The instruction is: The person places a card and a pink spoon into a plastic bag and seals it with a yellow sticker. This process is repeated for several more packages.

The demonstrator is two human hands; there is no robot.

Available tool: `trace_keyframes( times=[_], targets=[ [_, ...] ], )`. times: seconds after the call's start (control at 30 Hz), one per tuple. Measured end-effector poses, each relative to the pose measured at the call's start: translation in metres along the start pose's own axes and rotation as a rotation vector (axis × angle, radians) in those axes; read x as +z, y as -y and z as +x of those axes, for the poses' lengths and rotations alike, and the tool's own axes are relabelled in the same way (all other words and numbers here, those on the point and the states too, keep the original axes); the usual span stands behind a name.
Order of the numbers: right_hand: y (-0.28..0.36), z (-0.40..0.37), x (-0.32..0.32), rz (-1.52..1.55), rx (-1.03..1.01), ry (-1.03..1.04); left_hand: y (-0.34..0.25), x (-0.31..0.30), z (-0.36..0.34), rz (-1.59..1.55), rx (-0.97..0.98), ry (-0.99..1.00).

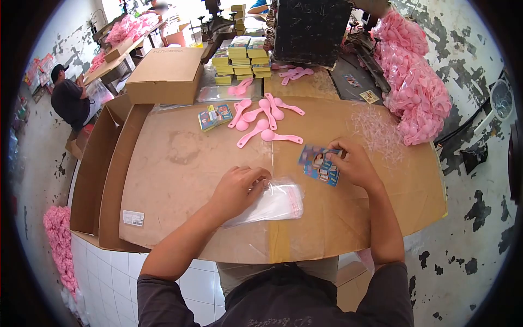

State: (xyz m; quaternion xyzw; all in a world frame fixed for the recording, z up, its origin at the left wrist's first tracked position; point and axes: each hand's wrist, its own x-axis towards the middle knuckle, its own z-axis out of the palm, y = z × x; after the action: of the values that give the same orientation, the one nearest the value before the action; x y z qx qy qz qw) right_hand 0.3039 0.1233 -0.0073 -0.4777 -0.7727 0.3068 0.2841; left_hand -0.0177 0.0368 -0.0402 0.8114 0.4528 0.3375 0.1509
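Note:
My left hand [239, 188] rests on a stack of clear plastic sleeves [280, 203], its fingers bent at the upper edge; whether they pinch a sleeve is hidden. To the right, my right hand [351, 162] grips blue printed cards [321, 168] between thumb and fingers, above the cardboard surface [218, 240]. Several pink plastic spoons [264, 122] lie beyond the hands, near the middle of the cardboard. Left of the spoons sits a small bundle of printed cards [214, 117].
Stacks of card bundles [242, 57] stand at the back beside a closed cardboard box [163, 71]. Pink spoons [417, 82] are heaped at the right, near clear plastic strips [376, 131]. An open box [103, 174] lines the left edge. Another person [71, 101] is at far left.

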Motion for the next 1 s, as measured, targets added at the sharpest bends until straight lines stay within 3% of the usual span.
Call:
trace_keyframes(
  times=[0.03, 0.13, 0.23, 0.33, 0.43, 0.53, 0.63, 0.73, 0.83, 0.93, 1.0],
  targets=[
    [0.008, -0.001, -0.001, 0.055, 0.069, 0.024, -0.001, 0.000, 0.000, -0.007, -0.024, 0.010],
    [0.019, -0.006, 0.000, 0.036, 0.002, 0.060, -0.005, 0.002, 0.001, -0.078, -0.056, -0.016],
    [-0.005, -0.003, 0.009, -0.312, -0.288, -0.080, -0.011, 0.004, 0.002, -0.178, 0.009, -0.125],
    [-0.008, 0.003, 0.014, -0.361, -0.498, -0.299, -0.011, 0.000, 0.003, -0.192, 0.057, -0.122],
    [0.011, -0.012, 0.027, 0.321, -0.121, -0.038, -0.009, -0.004, 0.001, -0.448, -0.095, -0.009],
    [0.026, -0.015, 0.032, 0.066, -0.191, 0.023, -0.012, -0.007, -0.001, -0.851, -0.333, 0.024],
    [0.026, -0.017, 0.045, 0.526, -0.087, 0.067, -0.015, -0.014, 0.002, -0.986, -0.428, 0.028],
    [0.037, -0.020, 0.045, 0.644, -0.143, -0.038, -0.017, -0.011, 0.002, -0.965, -0.450, 0.000],
    [0.034, -0.020, 0.043, 0.578, -0.191, -0.039, -0.017, -0.009, 0.002, -0.932, -0.441, -0.006],
    [0.035, -0.018, 0.034, 0.115, -0.403, 0.038, -0.024, -0.012, 0.002, -0.978, -0.444, 0.025],
    [0.043, -0.016, 0.038, 0.118, -0.484, 0.016, -0.025, -0.010, 0.001, -0.946, -0.398, 0.074]
  ],
)
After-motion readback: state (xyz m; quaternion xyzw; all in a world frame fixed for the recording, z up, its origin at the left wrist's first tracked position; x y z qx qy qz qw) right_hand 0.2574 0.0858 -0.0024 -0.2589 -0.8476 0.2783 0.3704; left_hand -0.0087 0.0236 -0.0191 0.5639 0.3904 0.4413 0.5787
